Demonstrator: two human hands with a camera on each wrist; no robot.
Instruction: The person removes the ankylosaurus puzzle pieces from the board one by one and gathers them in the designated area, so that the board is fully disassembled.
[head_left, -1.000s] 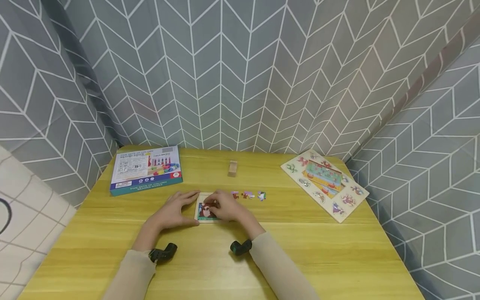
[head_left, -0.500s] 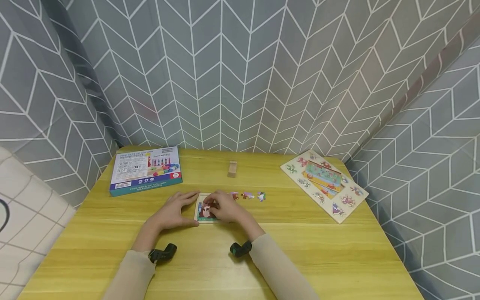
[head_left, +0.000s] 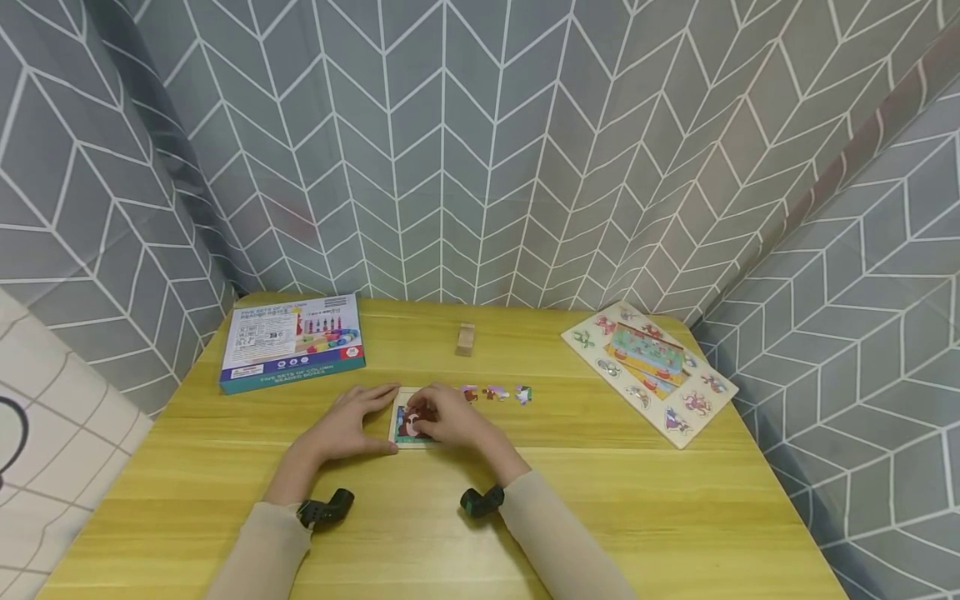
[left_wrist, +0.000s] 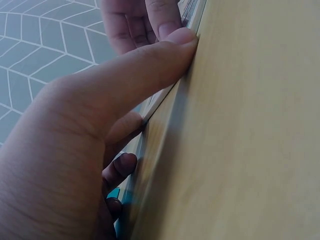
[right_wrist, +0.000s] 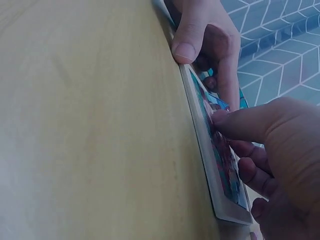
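Observation:
A small framed jigsaw puzzle (head_left: 393, 423) with a brown and pink picture lies flat on the table. My left hand (head_left: 341, 427) holds its left side, the thumb at the near corner and the index finger at the far one. The right hand (head_left: 452, 417) is over the picture with thumb and fingers bent together, pinching a brown jigsaw piece (head_left: 424, 413) that they mostly cover. In the right wrist view, the right thumb (right_wrist: 232, 122) touches the picture surface. Three loose jigsaw pieces (head_left: 495, 392) lie in a row just right of the right hand.
A boxed bead set (head_left: 292, 337) lies at the back left. A small wooden block (head_left: 465, 338) stands at the back middle. On the right, a wooden animal puzzle board (head_left: 596, 352) carries colourful picture cards (head_left: 648, 350). A patterned curtain (head_left: 480, 167) hangs behind the table.
The right fingers shift very slightly over the picture. The left hand and the loose pieces stay where they were.

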